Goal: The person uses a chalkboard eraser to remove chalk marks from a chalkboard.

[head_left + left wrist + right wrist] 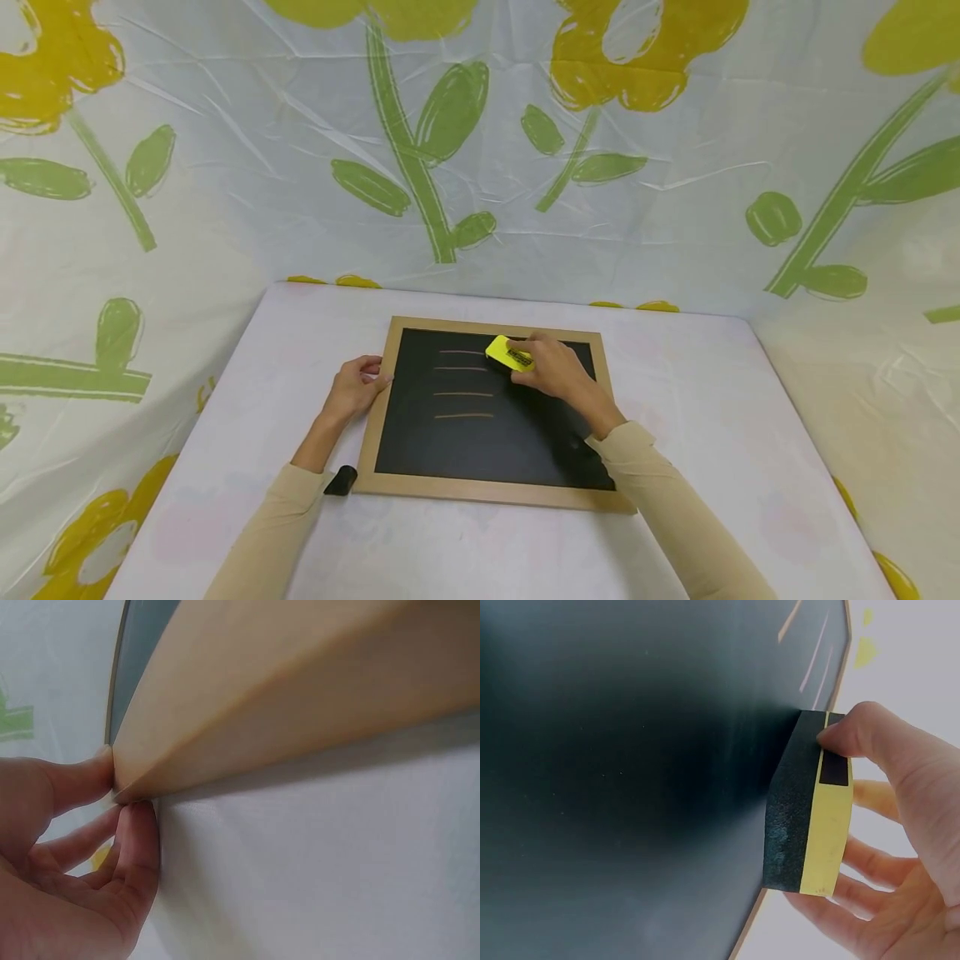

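A chalkboard [457,450] with a wooden frame lies on the white-covered table. Several short chalk lines [463,394] run across its left half, pinkish above and orange below. My right hand [553,367] grips a yellow and black chalkboard eraser [501,350], held at the right ends of the upper lines. In the right wrist view, thumb and fingers hold the eraser's yellow part [827,832], its black felt side against the board. At the left edge, my left hand [354,390] pinches the wooden frame [217,697], thumb on top and fingertips at its lower edge.
A small black object [342,481], its kind unclear, sits by the board's lower left corner, beside the left sleeve. Floral cloth [495,167] hangs behind the table [697,433] and at both sides.
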Demonstrator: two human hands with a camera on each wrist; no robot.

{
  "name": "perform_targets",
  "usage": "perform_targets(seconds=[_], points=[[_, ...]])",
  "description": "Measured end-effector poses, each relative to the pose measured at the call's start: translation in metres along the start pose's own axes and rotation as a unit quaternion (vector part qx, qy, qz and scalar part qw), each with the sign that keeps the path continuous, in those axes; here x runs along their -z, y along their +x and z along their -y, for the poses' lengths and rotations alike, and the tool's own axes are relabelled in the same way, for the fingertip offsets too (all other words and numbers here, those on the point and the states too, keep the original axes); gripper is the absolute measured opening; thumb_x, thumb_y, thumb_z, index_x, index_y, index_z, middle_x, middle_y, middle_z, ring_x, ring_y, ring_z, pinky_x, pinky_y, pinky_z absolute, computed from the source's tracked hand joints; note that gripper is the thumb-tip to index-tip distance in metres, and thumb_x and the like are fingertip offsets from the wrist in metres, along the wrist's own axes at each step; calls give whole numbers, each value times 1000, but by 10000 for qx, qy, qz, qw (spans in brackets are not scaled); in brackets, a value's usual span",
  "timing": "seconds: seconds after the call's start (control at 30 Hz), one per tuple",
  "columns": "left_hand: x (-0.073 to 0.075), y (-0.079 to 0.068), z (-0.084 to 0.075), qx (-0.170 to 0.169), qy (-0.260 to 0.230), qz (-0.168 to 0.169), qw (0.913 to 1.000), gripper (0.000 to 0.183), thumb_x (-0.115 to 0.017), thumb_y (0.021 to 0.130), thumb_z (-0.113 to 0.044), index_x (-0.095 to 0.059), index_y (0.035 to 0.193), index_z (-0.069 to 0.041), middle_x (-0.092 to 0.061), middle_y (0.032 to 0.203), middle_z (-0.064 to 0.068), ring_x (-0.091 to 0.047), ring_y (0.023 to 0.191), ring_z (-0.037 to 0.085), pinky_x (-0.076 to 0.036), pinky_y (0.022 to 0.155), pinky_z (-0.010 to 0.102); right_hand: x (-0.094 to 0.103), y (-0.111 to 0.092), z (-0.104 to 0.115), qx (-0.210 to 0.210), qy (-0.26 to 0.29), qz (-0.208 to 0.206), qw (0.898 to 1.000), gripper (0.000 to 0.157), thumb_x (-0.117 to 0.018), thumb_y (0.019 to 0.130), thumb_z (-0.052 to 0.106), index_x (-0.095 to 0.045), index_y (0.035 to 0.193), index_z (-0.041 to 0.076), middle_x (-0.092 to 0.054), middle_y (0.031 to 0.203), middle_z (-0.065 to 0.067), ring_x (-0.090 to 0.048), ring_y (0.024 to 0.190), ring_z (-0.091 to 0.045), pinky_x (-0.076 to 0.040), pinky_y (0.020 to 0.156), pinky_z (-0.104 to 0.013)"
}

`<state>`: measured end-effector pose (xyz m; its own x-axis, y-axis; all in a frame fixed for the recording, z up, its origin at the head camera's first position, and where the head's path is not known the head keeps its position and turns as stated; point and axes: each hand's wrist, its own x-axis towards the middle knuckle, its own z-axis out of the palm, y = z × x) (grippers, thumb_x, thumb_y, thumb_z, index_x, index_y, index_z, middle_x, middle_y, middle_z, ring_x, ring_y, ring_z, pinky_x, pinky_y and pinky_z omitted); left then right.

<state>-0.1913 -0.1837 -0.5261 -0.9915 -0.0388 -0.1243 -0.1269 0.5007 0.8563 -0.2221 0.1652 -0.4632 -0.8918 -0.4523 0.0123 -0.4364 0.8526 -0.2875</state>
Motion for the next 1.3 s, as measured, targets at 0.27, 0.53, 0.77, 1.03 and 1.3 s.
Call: perform_targets(seconds=[0.27, 0.53, 0.77, 1.03, 1.3], points=[[0, 0, 0, -44, -12, 16, 10000, 41, -70, 96, -6, -59, 131, 12, -65, 113, 26, -63, 92, 30, -48, 75, 29, 2, 6, -1, 187, -18, 68, 9998, 60, -81, 89, 26, -62, 142, 8, -64, 130, -22, -61, 106, -36, -51, 91, -51], [0, 0, 0, -70, -35, -11, 10000, 41, -71, 95, -6, -61, 130, 12, -65, 114, 26, -63, 90, 28, -47, 72, 26, -1, 16, 5, 403, -104, 60, 9991, 58, -80, 88, 26, -64, 140, 7, -66, 125, -19, -62, 100, -32, -51, 85, -46], [-1, 0, 1, -106, -53, -10, 9999, 41, -71, 95, -5, -61, 130, 13, -66, 115, 27, -64, 91, 30, -48, 73, 26, -6, 26, 16, 557, -115, 77, 9983, 58, -81, 87, 26, -64, 139, 8, -66, 122, -17, -60, 95, -28, -50, 80, -42], [-1, 0, 1, -130, -28, -8, 9999, 42, -72, 95, -6, -61, 130, 13, -66, 115, 27, -65, 91, 31, -49, 73, 28, -10, 40, 30, 620, -123, 249, 9977, 59, -83, 87, 28, -65, 140, 9, -66, 122, -16, -62, 101, -28, -52, 89, -44], [-2, 0, 1, -158, 10, -41, 9999, 40, -73, 94, -4, -61, 128, 14, -67, 111, 27, -63, 87, 29, -48, 71, 27, -17, 53, 44, 735, -366, 289, 9962, 58, -83, 88, 31, -65, 139, 13, -66, 119, -13, -62, 98, -26, -53, 85, -41]])
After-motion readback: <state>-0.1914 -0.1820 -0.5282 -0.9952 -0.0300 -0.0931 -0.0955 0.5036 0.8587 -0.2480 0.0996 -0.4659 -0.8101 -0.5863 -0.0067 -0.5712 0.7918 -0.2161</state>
